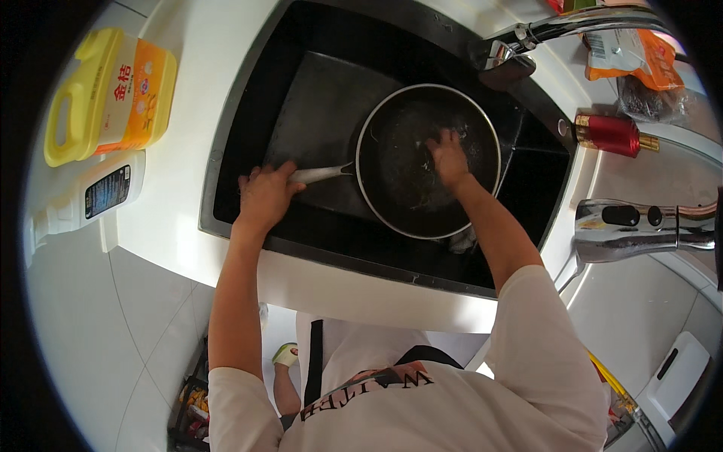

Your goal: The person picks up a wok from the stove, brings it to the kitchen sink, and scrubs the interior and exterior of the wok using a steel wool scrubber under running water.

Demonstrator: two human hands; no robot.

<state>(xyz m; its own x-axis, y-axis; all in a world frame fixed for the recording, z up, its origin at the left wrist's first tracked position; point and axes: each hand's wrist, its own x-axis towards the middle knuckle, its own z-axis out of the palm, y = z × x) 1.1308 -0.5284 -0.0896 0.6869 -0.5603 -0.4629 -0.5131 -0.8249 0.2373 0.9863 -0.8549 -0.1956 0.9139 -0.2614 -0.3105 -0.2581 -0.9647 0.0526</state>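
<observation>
A dark frying pan [406, 186] with a pale rim lies in the black sink [333, 90], with what looks like water in it. Its light-coloured handle [321, 173] points left, and my left hand [264, 192] is closed around the handle's end. Inside the pan is my right hand [451, 157], thumb and fingers apart, reaching down to the pan's inner surface. No sponge or cloth shows in it, though the fingertips are partly hidden. A small pale crumpled thing [463, 241] sits by the pan's near edge, partly behind my right forearm.
A chrome faucet [511, 53] reaches over the sink's far right corner. Left on the white counter [175, 169] stand a yellow jug [113, 96] and a white bottle [107, 186]. To the right are a red bottle [613, 134], plastic packages [632, 56] and a chrome spray head [621, 230].
</observation>
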